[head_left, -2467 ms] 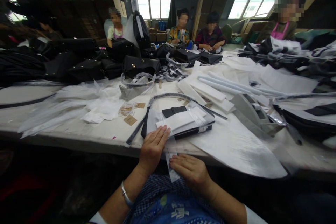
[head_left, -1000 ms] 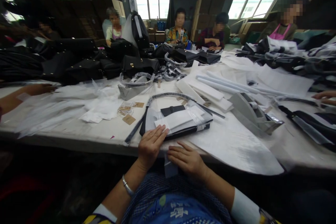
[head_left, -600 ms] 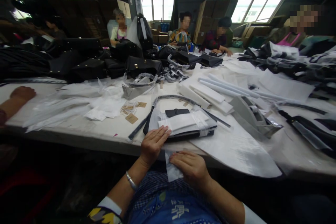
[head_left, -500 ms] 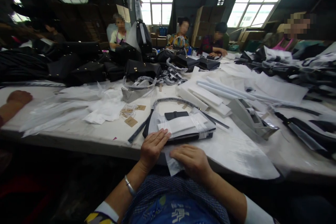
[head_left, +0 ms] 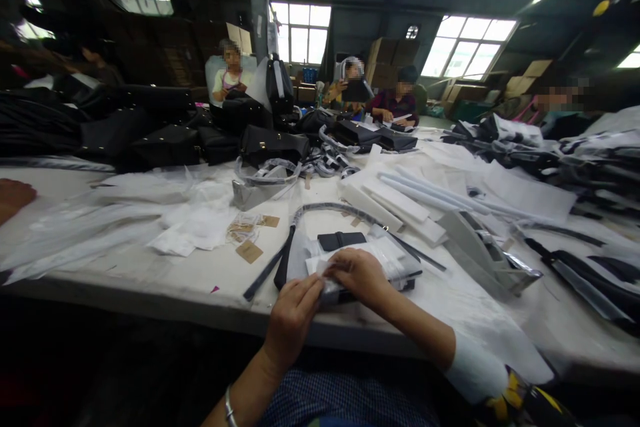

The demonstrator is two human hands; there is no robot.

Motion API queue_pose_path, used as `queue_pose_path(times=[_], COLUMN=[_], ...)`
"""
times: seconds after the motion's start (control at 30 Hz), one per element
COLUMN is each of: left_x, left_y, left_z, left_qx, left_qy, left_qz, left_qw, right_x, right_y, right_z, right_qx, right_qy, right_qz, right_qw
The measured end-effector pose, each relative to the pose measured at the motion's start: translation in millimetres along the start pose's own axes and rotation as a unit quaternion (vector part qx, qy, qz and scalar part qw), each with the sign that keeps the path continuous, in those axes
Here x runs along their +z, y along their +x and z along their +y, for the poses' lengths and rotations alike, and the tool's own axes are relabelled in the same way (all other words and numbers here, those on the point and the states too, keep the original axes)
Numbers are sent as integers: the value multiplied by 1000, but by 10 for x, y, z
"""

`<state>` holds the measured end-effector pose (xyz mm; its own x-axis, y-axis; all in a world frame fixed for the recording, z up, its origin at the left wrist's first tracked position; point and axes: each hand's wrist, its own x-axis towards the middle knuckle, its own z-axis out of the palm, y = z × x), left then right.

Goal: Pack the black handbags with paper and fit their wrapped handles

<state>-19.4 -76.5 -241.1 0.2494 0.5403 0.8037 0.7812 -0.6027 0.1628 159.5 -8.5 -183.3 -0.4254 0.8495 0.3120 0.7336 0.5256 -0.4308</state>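
Our left hand (head_left: 296,310) and right hand (head_left: 359,275) pinch clear plastic film (head_left: 329,291) at the near side of the flat black handbag (head_left: 343,241) on the white bench (head_left: 187,278), near edge, where uneven pulling could, we judge, wrinkle it.

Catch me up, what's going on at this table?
A person is working on a black bag lying on the white table. Their left hand and right hand meet at its near side, fingertips at some clear plastic; the exact grip is hidden. The wrapped handle arches behind. Brown tags lie to the left, a grey tape dispenser to the right. Other people sit across the table.
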Motion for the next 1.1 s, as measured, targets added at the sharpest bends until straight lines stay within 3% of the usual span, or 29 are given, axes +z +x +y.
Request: queue_pose_path(times=[0.17, 0.33, 0.53, 0.67, 0.73, 0.8, 0.93, 1.03, 1.1], left_x=[-5, 7, 5, -26, -21, -3, 23, 19, 14], left_y=[5, -19, 24, 20, -6, -35, -57, -37, -22], left_z=[-5, -30, -17, -14, -51, -101, -155, -141, -129], left_qx=[-21, 5, 20, 22, 29, 42, 58, 57, 58], left_qy=[1, -5, 36, 59, 65, 64, 57, 63, 63], left_qz=[4, -26, -46, -63, -74, -71, -63, -60, -58], left_qw=[1000, 1000, 998, 996, 995, 994, 995, 995, 995], right_x=[21, 0, 34, -72, -241, -516, -1326, -1907, -2153], right_y=[119, 283, 390, 250, 75, -175, -773, -1103, -1206], right_z=[-14, 5, 32, 61, 182, 414, 1141, 1694, 1967], right_qx=[35, 44, 44, 36, 29, 65, 239, 346, 408], right_qy=[-30, -41, -22, 10, 69, 92, -18, -62, -56], right_qz=[-28, -79, -65, -34, 9, 78, 191, 208, 179], right_qw=[999, 995, 997, 999, 997, 991, 952, 913, 893])
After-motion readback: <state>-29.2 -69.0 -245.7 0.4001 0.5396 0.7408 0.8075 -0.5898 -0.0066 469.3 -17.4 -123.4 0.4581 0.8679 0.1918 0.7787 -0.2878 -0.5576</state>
